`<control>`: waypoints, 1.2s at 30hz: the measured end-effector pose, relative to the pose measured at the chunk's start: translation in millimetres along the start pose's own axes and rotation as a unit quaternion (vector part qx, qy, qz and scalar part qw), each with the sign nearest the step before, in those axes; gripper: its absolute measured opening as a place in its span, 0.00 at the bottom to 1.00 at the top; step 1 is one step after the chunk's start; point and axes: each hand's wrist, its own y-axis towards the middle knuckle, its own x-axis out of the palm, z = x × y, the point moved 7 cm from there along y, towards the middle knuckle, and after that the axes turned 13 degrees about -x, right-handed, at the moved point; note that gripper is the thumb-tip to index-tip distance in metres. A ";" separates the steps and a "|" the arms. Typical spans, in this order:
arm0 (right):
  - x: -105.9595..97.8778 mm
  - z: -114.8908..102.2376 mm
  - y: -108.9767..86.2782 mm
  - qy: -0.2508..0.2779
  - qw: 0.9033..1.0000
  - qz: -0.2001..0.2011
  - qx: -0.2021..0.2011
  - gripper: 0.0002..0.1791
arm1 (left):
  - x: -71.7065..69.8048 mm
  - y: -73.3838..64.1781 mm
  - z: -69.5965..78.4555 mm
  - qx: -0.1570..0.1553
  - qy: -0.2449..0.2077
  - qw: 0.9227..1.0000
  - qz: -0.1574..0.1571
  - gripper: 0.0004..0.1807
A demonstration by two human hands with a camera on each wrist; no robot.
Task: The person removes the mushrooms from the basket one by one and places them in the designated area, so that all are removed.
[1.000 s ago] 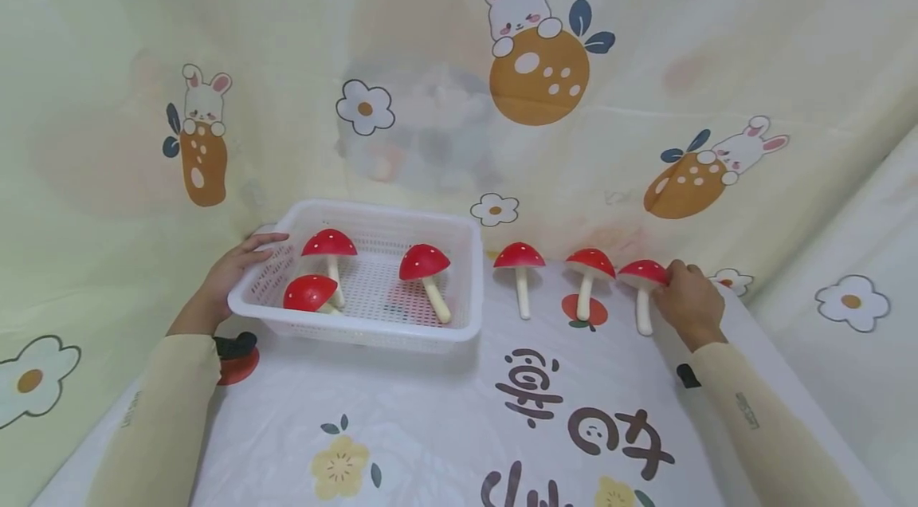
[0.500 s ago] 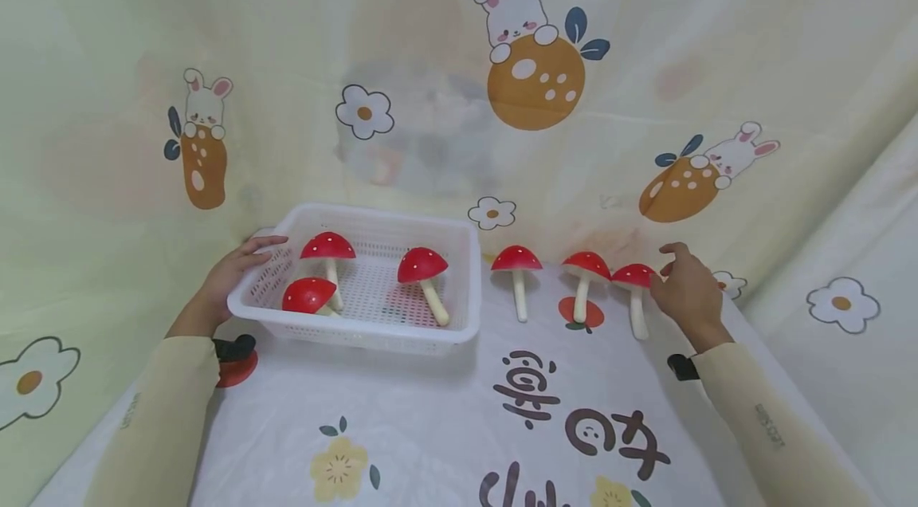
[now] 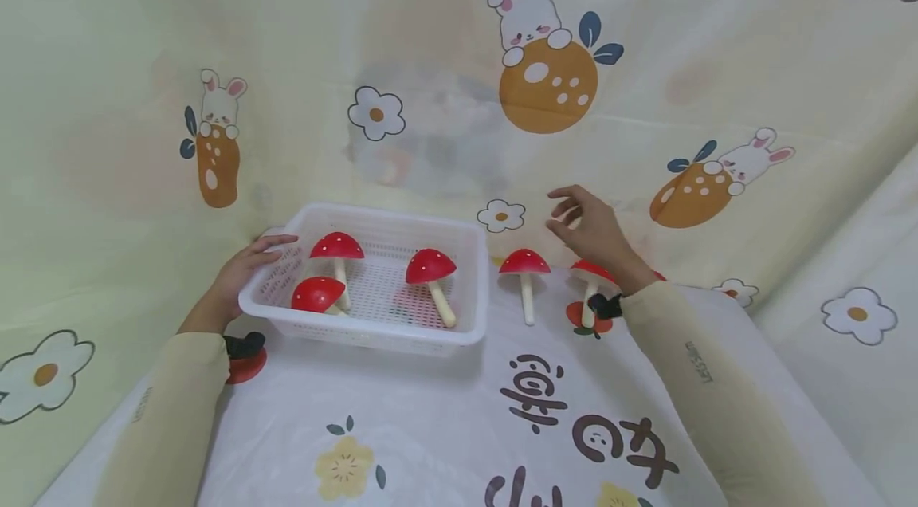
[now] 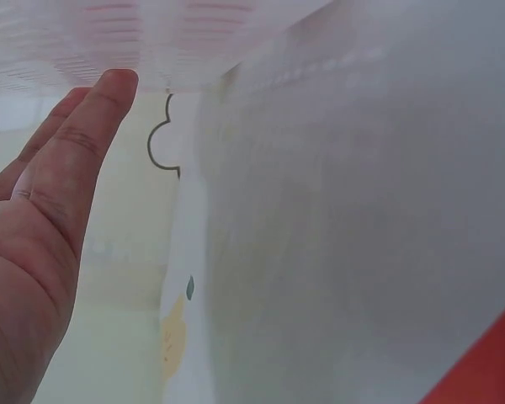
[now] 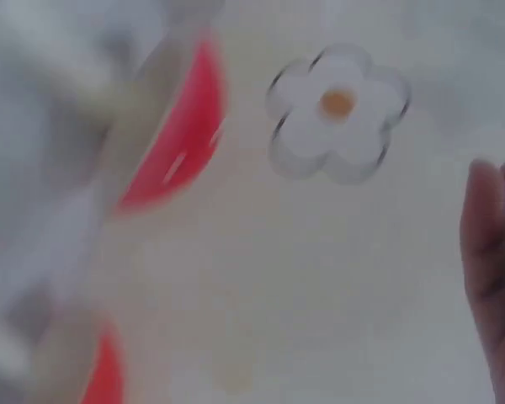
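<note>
My left hand (image 3: 240, 276) rests against the left end of a white plastic basket (image 3: 366, 329), its fingers straight along the wall in the left wrist view. Three toy mushrooms with red, white-dotted caps and cream stems lie inside: one at the back left (image 3: 337, 245), one at the front left (image 3: 318, 294), one at the right (image 3: 430, 266). Raised above a row of similar mushrooms, my right hand (image 3: 591, 228) holds nothing, fingers loosely bent. The row's left mushroom (image 3: 524, 261) shows whole; the middle mushroom (image 3: 592, 272) and right mushroom (image 3: 661, 276) are partly hidden by my right arm.
A white patterned cloth (image 3: 423, 427) covers the table. Behind it hangs a pale curtain (image 3: 437, 29) printed with rabbits and flowers, close to the basket and the mushroom row. More curtain (image 3: 853, 252) hangs at the right side.
My right hand has let go of the rightmost mushroom and moved up and left over the row. That mushroom stays at the row's right end. My left hand stays on the basket.
</note>
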 end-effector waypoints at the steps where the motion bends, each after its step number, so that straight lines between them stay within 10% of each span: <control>1: 7.9 -11.4 11.6 0.022 1.000 -0.002 -0.016 0.27 | 0.8 0.9 0.5 0.001 -0.004 1.000 -0.002 0.28; 8: 57.3 -85.3 91.8 0.203 0.974 0.015 -0.095 0.24 | 1.0 6.0 2.3 0.008 -0.011 1.000 -0.002 0.27; 16: 143.6 -113.5 139.7 0.369 0.928 0.019 -0.046 0.24 | 4.0 6.7 -2.8 -0.006 -0.010 1.000 0.000 0.28; 27: 230.8 -133.6 139.0 0.287 0.956 -0.057 -0.017 0.19 | -2.3 6.3 -6.4 -0.011 0.011 1.000 0.012 0.29; 36: 268.8 -140.4 121.6 0.246 0.961 -0.127 0.004 0.23 | -4.5 5.8 -10.5 -0.020 0.002 1.000 0.006 0.27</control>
